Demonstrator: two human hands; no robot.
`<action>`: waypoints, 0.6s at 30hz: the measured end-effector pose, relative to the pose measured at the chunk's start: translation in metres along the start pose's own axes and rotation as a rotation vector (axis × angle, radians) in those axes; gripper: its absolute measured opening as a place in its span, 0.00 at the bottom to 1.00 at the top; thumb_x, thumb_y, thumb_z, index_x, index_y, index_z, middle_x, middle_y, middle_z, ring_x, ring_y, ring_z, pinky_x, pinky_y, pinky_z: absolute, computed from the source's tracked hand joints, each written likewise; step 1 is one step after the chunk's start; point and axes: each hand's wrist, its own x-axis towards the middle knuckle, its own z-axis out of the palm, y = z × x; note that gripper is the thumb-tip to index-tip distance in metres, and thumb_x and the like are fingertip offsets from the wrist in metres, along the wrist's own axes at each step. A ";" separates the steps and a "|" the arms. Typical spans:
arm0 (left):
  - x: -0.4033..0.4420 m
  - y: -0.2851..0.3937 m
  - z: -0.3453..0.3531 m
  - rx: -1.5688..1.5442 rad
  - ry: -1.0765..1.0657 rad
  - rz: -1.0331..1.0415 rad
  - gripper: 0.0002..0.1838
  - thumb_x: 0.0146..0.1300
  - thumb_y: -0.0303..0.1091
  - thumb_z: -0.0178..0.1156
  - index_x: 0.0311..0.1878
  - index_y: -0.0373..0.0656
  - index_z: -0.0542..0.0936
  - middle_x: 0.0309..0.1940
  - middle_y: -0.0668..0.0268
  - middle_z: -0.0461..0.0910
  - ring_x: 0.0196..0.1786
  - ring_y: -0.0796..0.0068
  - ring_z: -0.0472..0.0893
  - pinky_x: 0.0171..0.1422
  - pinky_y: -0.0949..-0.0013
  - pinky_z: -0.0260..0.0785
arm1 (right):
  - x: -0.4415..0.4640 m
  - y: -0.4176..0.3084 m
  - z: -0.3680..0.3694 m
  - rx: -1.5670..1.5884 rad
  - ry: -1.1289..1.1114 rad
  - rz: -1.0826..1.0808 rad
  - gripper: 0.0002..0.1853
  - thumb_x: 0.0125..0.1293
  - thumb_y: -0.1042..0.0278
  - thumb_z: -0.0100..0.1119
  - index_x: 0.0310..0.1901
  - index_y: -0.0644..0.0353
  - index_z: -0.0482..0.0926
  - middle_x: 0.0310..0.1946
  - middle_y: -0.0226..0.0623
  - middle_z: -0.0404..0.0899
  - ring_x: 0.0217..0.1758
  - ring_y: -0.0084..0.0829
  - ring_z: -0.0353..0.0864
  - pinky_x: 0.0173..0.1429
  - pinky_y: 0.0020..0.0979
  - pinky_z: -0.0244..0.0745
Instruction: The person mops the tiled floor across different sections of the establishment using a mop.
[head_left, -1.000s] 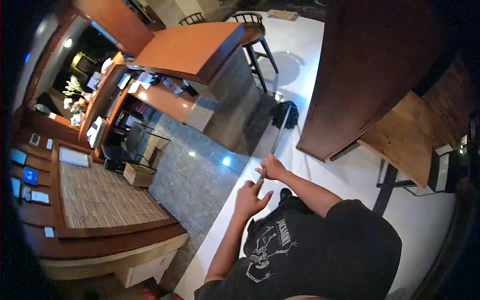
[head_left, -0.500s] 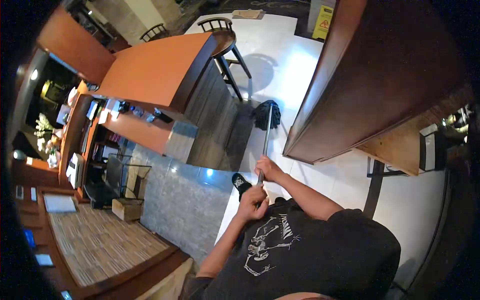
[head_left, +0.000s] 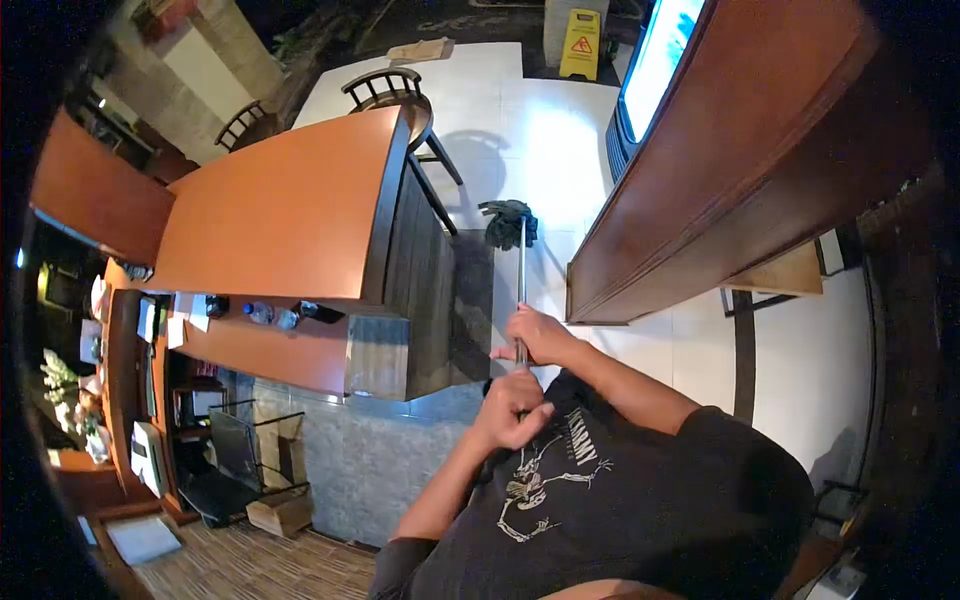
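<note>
A mop with a dark, stringy head [head_left: 508, 226] and a slim metal handle [head_left: 522, 268] stretches forward from my body. The head rests on the white floor beside the counter's end, some strands trailing to the left. My left hand [head_left: 512, 412] is wrapped round the handle's near end, close to my black T-shirt [head_left: 600, 490]. Farther up the handle, my right hand [head_left: 540, 337] grips it, one finger sticking out to the left.
To the left stands an orange-topped counter [head_left: 285, 200] with a wooden stool [head_left: 405, 100] at its far end. A brown wooden partition [head_left: 700, 190] rises on the right. Farther off are a yellow wet-floor sign [head_left: 580, 45] and a flat brown piece [head_left: 420, 50] on the floor.
My view has turned, so the counter and partition sit differently in it. The mop head has shifted toward the counter, its strands now swept left. Both hands keep hold of the handle.
</note>
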 end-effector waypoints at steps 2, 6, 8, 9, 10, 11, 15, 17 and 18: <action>-0.007 -0.009 -0.006 0.001 -0.084 0.015 0.19 0.53 0.30 0.61 0.14 0.38 0.63 0.13 0.58 0.63 0.20 0.54 0.65 0.31 0.56 0.57 | -0.003 -0.002 0.019 0.074 0.056 0.036 0.23 0.64 0.49 0.62 0.20 0.61 0.76 0.23 0.45 0.77 0.36 0.49 0.78 0.54 0.44 0.73; -0.013 -0.057 -0.008 0.045 -0.168 0.011 0.18 0.53 0.30 0.60 0.14 0.39 0.64 0.15 0.57 0.65 0.23 0.53 0.68 0.34 0.56 0.60 | 0.005 0.032 0.050 0.095 0.185 -0.012 0.16 0.63 0.64 0.61 0.20 0.61 0.74 0.22 0.43 0.74 0.35 0.49 0.76 0.50 0.44 0.72; -0.013 -0.091 -0.007 0.048 -0.183 0.006 0.17 0.53 0.31 0.59 0.14 0.39 0.65 0.16 0.56 0.67 0.25 0.52 0.69 0.35 0.56 0.61 | 0.013 0.060 0.072 0.121 0.341 -0.066 0.11 0.59 0.70 0.61 0.20 0.61 0.74 0.21 0.42 0.72 0.34 0.49 0.75 0.46 0.45 0.71; -0.006 -0.094 -0.012 0.055 -0.172 0.004 0.17 0.52 0.30 0.59 0.14 0.39 0.65 0.16 0.57 0.66 0.24 0.52 0.69 0.35 0.56 0.61 | 0.019 0.066 0.069 0.121 0.287 -0.053 0.11 0.58 0.70 0.61 0.20 0.61 0.74 0.21 0.42 0.72 0.34 0.48 0.75 0.47 0.45 0.72; 0.002 -0.097 -0.019 0.064 -0.160 0.001 0.17 0.52 0.30 0.59 0.14 0.39 0.64 0.16 0.57 0.66 0.24 0.52 0.69 0.34 0.56 0.60 | 0.027 0.074 0.065 0.122 0.233 -0.042 0.11 0.57 0.70 0.61 0.20 0.61 0.74 0.21 0.42 0.72 0.34 0.48 0.76 0.48 0.44 0.72; 0.009 -0.099 -0.026 0.076 -0.146 -0.003 0.16 0.52 0.30 0.59 0.15 0.39 0.64 0.16 0.57 0.66 0.24 0.52 0.69 0.34 0.56 0.60 | 0.036 0.081 0.063 0.125 0.179 -0.033 0.10 0.56 0.70 0.61 0.20 0.60 0.73 0.21 0.42 0.72 0.34 0.48 0.76 0.49 0.44 0.72; 0.037 -0.110 -0.055 0.038 -0.088 -0.005 0.16 0.51 0.28 0.59 0.15 0.38 0.63 0.16 0.57 0.64 0.24 0.53 0.68 0.33 0.56 0.60 | 0.069 0.102 0.058 0.103 0.319 -0.128 0.12 0.54 0.69 0.62 0.18 0.55 0.72 0.21 0.37 0.74 0.30 0.45 0.75 0.45 0.42 0.74; 0.052 -0.127 -0.068 0.073 -0.115 -0.001 0.16 0.52 0.28 0.59 0.15 0.38 0.63 0.16 0.57 0.64 0.24 0.53 0.68 0.33 0.56 0.59 | 0.089 0.116 0.060 0.035 0.409 -0.064 0.14 0.57 0.71 0.62 0.17 0.55 0.71 0.21 0.36 0.74 0.29 0.43 0.75 0.45 0.42 0.74; 0.064 -0.137 -0.075 0.075 -0.094 -0.015 0.16 0.52 0.27 0.59 0.15 0.38 0.63 0.16 0.57 0.64 0.24 0.53 0.68 0.33 0.55 0.59 | 0.100 0.133 0.062 0.056 0.420 -0.092 0.14 0.58 0.71 0.62 0.18 0.56 0.69 0.20 0.36 0.72 0.29 0.44 0.74 0.45 0.43 0.73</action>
